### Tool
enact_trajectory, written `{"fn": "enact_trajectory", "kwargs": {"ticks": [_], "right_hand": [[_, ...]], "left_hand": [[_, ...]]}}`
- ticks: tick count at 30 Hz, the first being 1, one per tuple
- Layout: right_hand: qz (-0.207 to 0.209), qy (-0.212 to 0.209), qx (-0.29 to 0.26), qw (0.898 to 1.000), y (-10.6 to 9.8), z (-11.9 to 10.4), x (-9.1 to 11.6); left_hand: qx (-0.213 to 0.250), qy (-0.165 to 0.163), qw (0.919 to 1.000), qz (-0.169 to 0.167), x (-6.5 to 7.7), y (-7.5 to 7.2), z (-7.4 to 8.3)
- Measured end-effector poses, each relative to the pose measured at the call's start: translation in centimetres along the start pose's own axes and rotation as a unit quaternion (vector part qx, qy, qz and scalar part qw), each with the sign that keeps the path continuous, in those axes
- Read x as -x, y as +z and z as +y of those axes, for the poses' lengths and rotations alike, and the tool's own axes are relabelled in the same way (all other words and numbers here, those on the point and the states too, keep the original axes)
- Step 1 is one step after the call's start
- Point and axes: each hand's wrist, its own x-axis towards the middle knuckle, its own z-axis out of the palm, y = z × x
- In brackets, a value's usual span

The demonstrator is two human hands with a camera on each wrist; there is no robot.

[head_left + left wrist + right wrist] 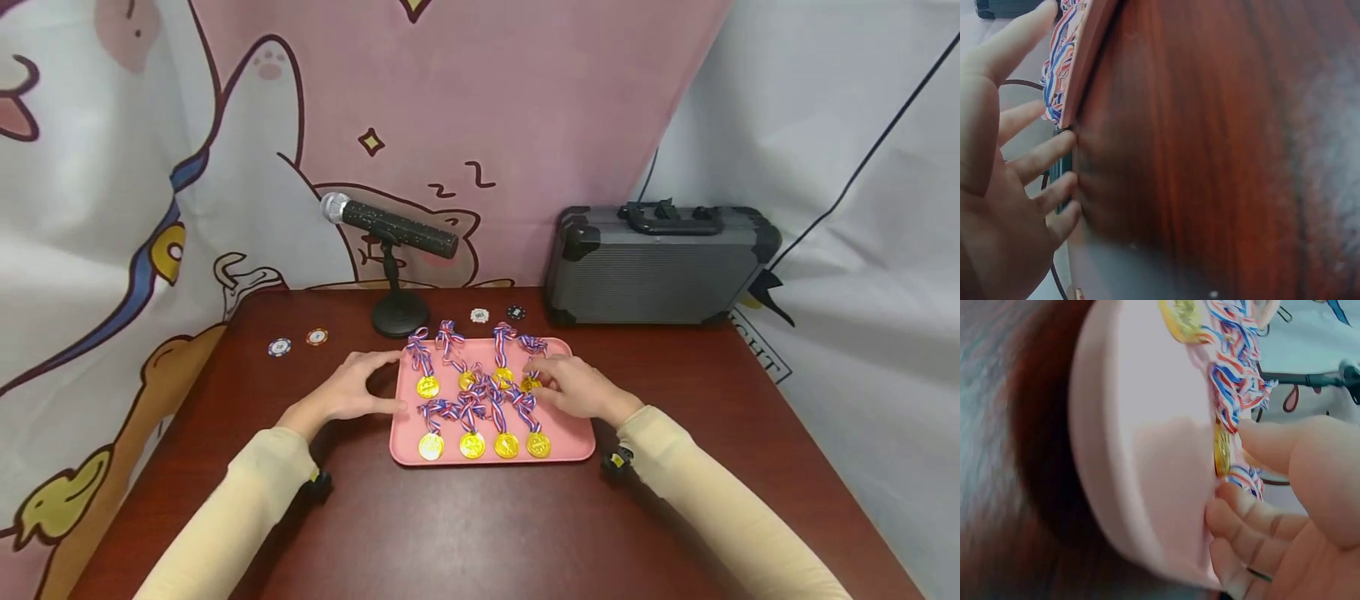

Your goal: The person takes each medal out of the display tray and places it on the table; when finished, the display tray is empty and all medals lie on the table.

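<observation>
Several gold medals with striped red, white and blue ribbons lie in two rows on a pink tray [576,427]. My left hand [347,390] is at the tray's left edge, thumb and fingers spread apart, its fingertips right at the rim. At the back right of the tray, my right hand [581,386] reaches over the rim. Its thumb and curled fingers pinch a gold medal [1222,449] by its edges, and its bunched ribbon [532,343] lies behind. The hand partly covers this medal in the head view. A front-row gold medal [538,444] lies nearer me.
Behind the tray stand a black microphone [397,229] on a round base [401,315] and a grey hard case [652,271]. Poker chips lie on the table: a blue-white one [280,347], an orange one [317,337], a white one [479,315] and a black one [516,312].
</observation>
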Motion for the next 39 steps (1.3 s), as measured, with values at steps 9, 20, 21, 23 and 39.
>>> {"fn": "enact_trajectory", "kwargs": {"ticks": [9, 20, 21, 23, 39], "right_hand": [[-0.020, 0.029, 0.022, 0.999, 0.6, -1.3, -0.6], [-0.010, 0.053, -0.013, 0.998, 0.5, -1.3, -0.8], [-0.005, 0.045, -0.025, 0.999, 0.4, -1.2, -0.8], [0.006, 0.043, -0.057, 0.997, 0.3, -0.8, -0.8], [0.053, 0.119, -0.254, 0.958, -5.5, 3.2, 2.0]], "left_hand": [[0.064, 0.033, 0.9970, -0.029, 0.1, 0.4, -1.4], [0.115, 0.042, 0.9914, -0.045, -0.5, 0.9, -1.9], [0.115, 0.041, 0.9915, -0.045, -0.5, 0.9, -1.9], [0.118, 0.035, 0.9914, -0.046, -0.6, 0.9, -1.8], [0.111, 0.011, 0.9924, -0.051, -0.6, 1.0, -2.0]]}}
